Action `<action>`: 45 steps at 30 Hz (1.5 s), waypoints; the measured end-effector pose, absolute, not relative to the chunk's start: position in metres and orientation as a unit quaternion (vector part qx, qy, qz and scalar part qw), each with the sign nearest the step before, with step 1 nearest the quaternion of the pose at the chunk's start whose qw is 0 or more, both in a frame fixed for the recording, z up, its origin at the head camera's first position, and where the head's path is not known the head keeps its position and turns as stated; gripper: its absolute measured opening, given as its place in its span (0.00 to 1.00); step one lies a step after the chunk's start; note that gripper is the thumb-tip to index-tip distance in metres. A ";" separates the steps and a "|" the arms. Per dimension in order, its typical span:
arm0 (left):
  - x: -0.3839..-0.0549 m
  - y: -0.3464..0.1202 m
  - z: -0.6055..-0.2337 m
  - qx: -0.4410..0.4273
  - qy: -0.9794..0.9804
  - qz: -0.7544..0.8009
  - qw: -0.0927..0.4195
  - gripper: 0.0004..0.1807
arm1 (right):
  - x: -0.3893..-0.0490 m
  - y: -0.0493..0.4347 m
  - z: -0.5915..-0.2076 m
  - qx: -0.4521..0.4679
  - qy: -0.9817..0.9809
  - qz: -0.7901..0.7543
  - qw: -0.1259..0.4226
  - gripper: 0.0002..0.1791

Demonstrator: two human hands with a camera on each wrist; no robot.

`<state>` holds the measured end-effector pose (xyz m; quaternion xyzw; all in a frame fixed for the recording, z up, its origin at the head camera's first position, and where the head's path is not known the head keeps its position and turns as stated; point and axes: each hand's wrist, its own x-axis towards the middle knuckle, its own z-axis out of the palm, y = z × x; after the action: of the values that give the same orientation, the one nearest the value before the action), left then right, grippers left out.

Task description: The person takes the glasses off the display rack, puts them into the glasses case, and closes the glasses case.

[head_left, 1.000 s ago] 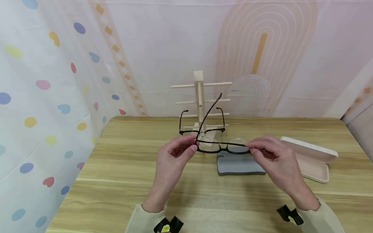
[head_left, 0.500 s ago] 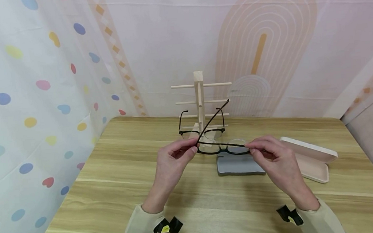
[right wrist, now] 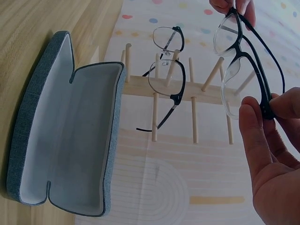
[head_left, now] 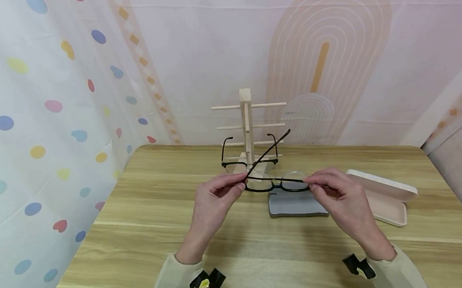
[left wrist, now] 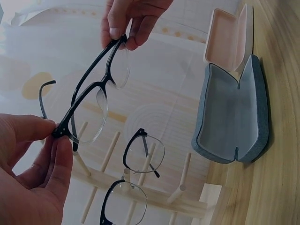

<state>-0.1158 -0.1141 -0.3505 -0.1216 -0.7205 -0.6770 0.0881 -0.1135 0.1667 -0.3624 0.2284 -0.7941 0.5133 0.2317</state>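
A pair of black-framed glasses (head_left: 276, 186) is held in the air between both hands, in front of the wooden rack. My left hand (head_left: 218, 199) pinches the left hinge corner between thumb and fingers. At the opposite hinge corner, my right hand (head_left: 343, 198) pinches the frame. One temple lies folded across behind the lenses; the other slants up and right from the left hand, partly swung in. In the left wrist view the lenses of these glasses (left wrist: 104, 84) look clear, with black along one edge.
A wooden rack (head_left: 247, 115) with several pegs stands at the back, bearing another pair of black-topped glasses (head_left: 266, 161). An opened grey-blue case (right wrist: 84, 136) lies below the held glasses. To its right sits an opened pale pink case (head_left: 388, 208). Fabric walls (head_left: 203, 51) border the table.
The slanting temple has swung down and to the right, closer to the lenses. Both hands have stayed in nearly the same place on the frame.
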 end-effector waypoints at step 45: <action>-0.118 -0.114 -0.358 -0.163 -0.811 -0.551 0.111 0.14 | -0.113 0.169 -0.368 0.228 -0.791 0.522 0.222 0.14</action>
<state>-0.1176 -0.1138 -0.3583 -0.1629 -0.8112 -0.5506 0.1112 -0.1132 0.1692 -0.3683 0.2278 -0.7912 0.5221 0.2225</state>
